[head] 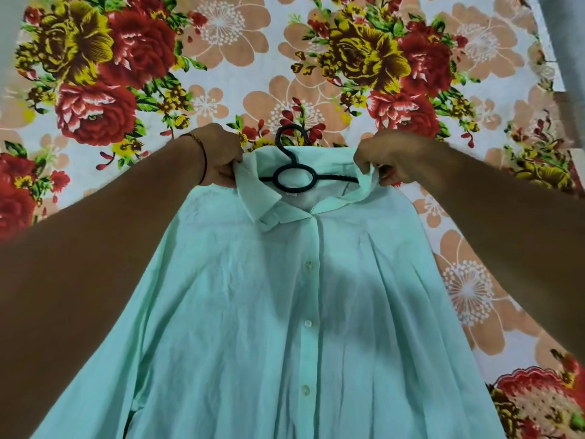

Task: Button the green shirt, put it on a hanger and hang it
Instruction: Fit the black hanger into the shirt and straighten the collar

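Left hand (221, 160): clamped on the left shoulder and collar edge of the pale mint-green cotton button-front shirt (269, 312); fingers curled under the cloth, a thin thread band at the wrist.
Right hand (384, 161): pinching the right collar and shoulder fold of the same shirt, thumb on top.
Arm pose: both forearms reach forward and converge slightly, the hands level with one another and well apart, one at each end of the collar.
Hanger: a black plastic hanger with a ring below its hook (292, 175) sits inside the neck opening; its hook pokes out above the collar, its arms run under the shoulders.
Shirt position: lying front up on the floral-printed bedsheet (221, 58), placket closed over the visible buttons, collar open at the top.
Step in hand (judged): seating the shoulders on the hanger; buttoning appears done.
Next move (judged): release the cloth, take the hook, lift clear and carry to a rail; none is in view.
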